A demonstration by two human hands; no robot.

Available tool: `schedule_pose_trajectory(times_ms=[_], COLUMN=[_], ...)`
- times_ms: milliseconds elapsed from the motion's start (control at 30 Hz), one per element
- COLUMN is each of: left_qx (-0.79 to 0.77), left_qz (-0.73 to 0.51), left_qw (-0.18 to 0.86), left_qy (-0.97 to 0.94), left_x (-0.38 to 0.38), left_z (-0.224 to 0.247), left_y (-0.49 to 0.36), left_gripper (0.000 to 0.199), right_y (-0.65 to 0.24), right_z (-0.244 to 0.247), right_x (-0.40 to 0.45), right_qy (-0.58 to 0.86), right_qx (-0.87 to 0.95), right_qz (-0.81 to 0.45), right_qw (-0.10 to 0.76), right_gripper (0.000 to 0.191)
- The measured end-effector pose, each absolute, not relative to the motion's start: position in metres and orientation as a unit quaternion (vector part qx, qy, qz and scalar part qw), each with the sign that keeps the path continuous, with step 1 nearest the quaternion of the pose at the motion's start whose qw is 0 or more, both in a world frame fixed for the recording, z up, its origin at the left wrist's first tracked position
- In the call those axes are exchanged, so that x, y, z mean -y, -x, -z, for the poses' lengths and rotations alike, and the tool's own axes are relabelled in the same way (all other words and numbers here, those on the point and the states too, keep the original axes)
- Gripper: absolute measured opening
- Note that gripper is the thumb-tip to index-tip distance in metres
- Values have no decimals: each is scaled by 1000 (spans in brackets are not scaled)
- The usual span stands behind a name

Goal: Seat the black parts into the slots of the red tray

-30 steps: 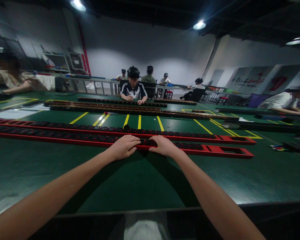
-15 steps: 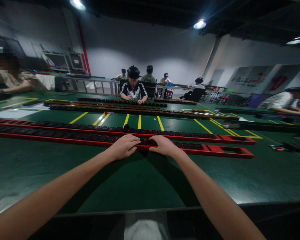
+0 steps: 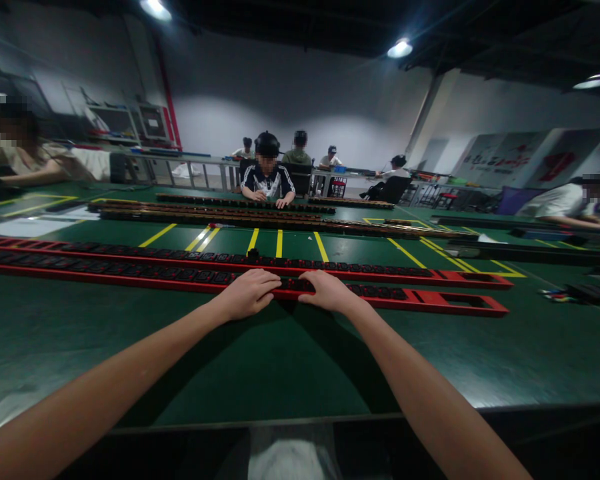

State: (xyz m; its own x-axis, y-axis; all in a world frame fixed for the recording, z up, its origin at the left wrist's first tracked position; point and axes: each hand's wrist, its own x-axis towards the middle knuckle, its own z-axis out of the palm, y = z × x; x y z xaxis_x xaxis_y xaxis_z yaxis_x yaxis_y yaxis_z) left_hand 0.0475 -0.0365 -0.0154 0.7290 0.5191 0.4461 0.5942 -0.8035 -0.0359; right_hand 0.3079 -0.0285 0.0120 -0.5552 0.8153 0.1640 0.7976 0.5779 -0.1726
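Observation:
A long red power strip housing [image 3: 395, 304], set with a row of black sockets [image 3: 180, 274], lies across the green table in front of me. My left hand [image 3: 249, 293] is bent over its middle, fingers close together and pointing right. To the right of it, my right hand [image 3: 327, 291] curls over the same strip, with its thumb low on the near side. A short stretch of the strip shows between the two hands. The fingertips and any small part under them are partly hidden. Just behind runs a second red strip [image 3: 473, 281], also fitted with black sockets.
Brown and black long strips [image 3: 205, 215] lie farther back on the table. Yellow tape lines [image 3: 280, 243] mark its surface. A bundle of cables [image 3: 580, 293] lies at the right. Across the table sits a person [image 3: 267, 180], with others at both sides and behind.

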Motion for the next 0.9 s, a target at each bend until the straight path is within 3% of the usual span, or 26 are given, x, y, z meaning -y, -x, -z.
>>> schedule_pose_trajectory(times_ms=[900], left_qx=[293], left_qz=[220], left_qw=[86], left_qy=[926], left_x=[36], left_z=[15], left_y=[-48], left_gripper=[35], right_y=[-310], right_z=[-6], right_x=[24], right_qy=[445], right_qx=[886], right_qz=[-36], right_qw=[125], right_gripper=[52])
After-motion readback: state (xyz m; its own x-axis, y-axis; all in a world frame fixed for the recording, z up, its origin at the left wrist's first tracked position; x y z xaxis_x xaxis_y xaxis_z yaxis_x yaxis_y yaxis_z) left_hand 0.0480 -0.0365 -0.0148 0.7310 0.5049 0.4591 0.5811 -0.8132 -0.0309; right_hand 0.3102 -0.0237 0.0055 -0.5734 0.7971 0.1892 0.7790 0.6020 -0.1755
